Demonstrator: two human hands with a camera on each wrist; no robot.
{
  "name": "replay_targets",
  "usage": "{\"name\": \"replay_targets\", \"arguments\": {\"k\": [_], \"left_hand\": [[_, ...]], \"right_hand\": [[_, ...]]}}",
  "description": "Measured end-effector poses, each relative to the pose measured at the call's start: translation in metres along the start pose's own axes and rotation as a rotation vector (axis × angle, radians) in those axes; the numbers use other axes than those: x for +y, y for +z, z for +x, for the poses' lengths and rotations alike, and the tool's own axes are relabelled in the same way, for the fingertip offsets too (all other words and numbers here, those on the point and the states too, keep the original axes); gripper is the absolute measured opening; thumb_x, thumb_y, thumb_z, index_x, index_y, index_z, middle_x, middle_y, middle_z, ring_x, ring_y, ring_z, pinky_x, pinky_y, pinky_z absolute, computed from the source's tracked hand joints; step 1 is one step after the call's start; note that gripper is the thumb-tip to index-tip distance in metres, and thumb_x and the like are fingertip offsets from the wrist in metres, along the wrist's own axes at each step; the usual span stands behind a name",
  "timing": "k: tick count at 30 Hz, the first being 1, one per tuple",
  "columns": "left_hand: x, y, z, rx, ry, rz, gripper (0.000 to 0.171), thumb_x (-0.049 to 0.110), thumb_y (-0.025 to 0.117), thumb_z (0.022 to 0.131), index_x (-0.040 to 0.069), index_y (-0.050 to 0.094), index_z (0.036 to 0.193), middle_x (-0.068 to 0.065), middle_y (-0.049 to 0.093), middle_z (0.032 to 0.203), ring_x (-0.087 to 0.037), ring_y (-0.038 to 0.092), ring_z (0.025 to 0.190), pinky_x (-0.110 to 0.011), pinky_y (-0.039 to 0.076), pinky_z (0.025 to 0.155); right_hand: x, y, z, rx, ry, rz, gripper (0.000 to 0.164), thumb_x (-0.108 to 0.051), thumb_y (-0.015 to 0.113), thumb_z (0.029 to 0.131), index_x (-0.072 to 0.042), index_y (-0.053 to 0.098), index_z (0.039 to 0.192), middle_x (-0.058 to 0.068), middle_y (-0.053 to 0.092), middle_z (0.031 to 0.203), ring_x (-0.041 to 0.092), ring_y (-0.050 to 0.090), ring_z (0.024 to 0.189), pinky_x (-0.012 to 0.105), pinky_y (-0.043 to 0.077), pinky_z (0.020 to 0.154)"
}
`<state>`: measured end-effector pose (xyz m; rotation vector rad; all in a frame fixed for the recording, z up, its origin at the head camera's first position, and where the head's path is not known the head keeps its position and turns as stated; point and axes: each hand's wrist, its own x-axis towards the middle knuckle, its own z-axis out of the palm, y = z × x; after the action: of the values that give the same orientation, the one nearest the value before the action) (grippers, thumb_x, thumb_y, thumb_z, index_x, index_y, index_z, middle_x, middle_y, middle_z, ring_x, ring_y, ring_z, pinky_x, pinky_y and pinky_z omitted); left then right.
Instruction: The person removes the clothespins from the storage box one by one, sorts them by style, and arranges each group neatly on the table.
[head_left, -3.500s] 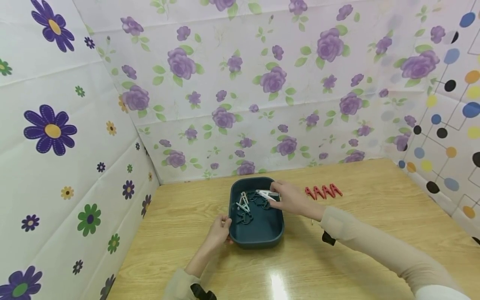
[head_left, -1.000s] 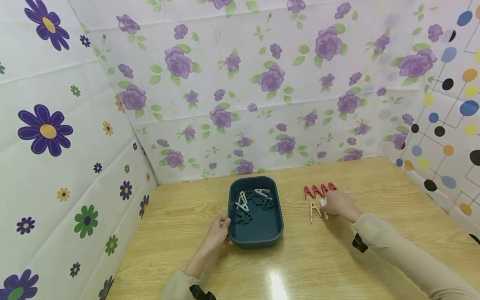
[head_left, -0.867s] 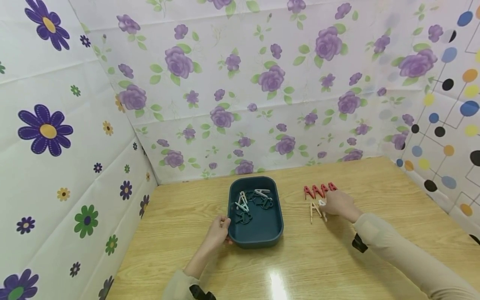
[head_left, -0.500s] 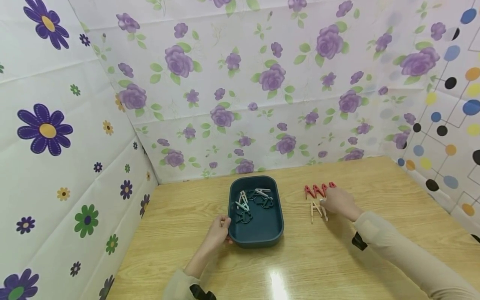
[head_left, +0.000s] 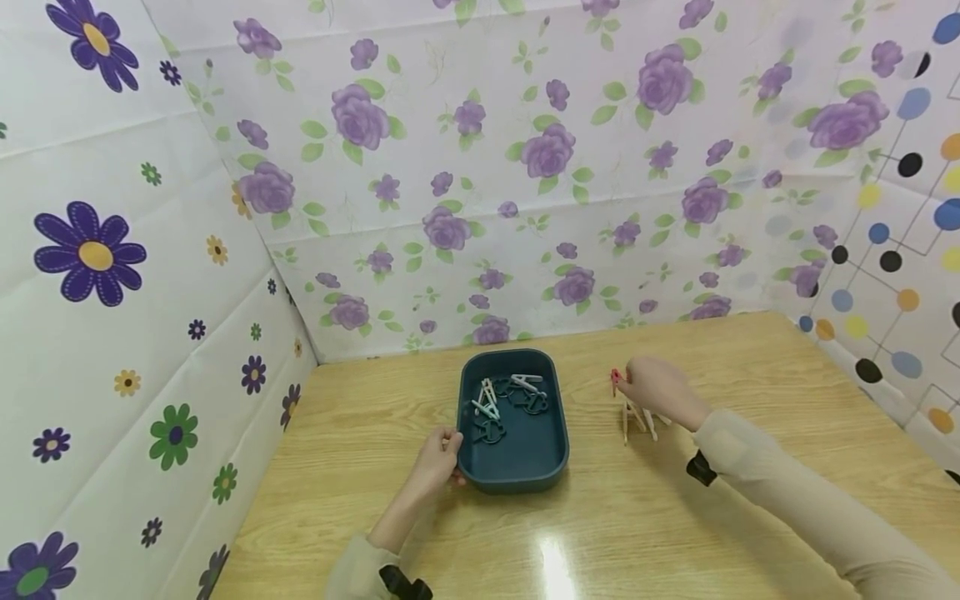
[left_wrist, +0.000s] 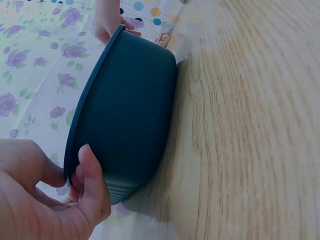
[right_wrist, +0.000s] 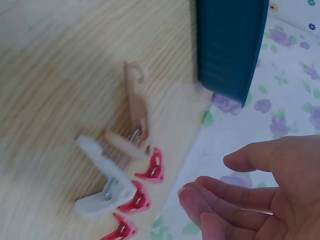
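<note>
My left hand [head_left: 437,454] grips the left rim of a dark teal plastic bin [head_left: 513,486], thumb on one side of the wall and fingers on the other. Inside lie a white clothespin [head_left: 527,380], a pale blue one [head_left: 486,410], a beige one [head_left: 489,388] and dark green clips [head_left: 491,432]. My right hand [head_left: 660,390] hovers right of the bin, holding nothing; its fingers are relaxed in the right wrist view. Below it a white clothespin [right_wrist: 112,182] stands beside a beige clothespin [right_wrist: 137,107]. Behind them are red clothespins [right_wrist: 155,167], mostly hidden by my hand in the head view.
The wooden table [head_left: 360,425] carries the bin and clothespins. A flowered cloth wall [head_left: 450,283] rises along its back edge, and patterned sheets hang at the left [head_left: 150,375] and right [head_left: 900,317].
My right hand took the white clothespin from the bin, stood it to the right of the beige one and let go. Now it has shifted left. My left hand stays on the rim.
</note>
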<state>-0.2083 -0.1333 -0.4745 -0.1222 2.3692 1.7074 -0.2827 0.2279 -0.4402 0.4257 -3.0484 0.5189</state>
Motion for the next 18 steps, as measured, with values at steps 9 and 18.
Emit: {"name": "replay_targets", "arguments": {"k": [9,18], "left_hand": [[-0.001,-0.002,0.0,-0.016,0.029,-0.003,0.028,0.018,0.038,0.106,-0.007,0.045,0.115,-0.012,0.057,0.081,-0.011,0.053,0.054,-0.025,0.054,0.052],[-0.001,0.0,0.002,0.0,-0.003,0.022,0.029,0.02,0.037,0.106,-0.005,0.045,0.119,-0.011,0.056,0.082,-0.012,0.053,0.055,-0.032,0.056,0.056]], "right_hand": [[-0.024,0.0,0.017,0.024,-0.065,0.015,0.038,-0.017,0.057,0.093,-0.017,0.043,0.057,-0.007,0.031,0.047,0.008,0.024,0.044,0.021,0.019,0.043],[-0.046,0.003,0.036,0.024,-0.102,0.033,0.042,-0.016,0.056,0.093,-0.019,0.034,0.056,-0.007,0.023,0.048,0.009,0.017,0.045,0.023,0.016,0.045]]}}
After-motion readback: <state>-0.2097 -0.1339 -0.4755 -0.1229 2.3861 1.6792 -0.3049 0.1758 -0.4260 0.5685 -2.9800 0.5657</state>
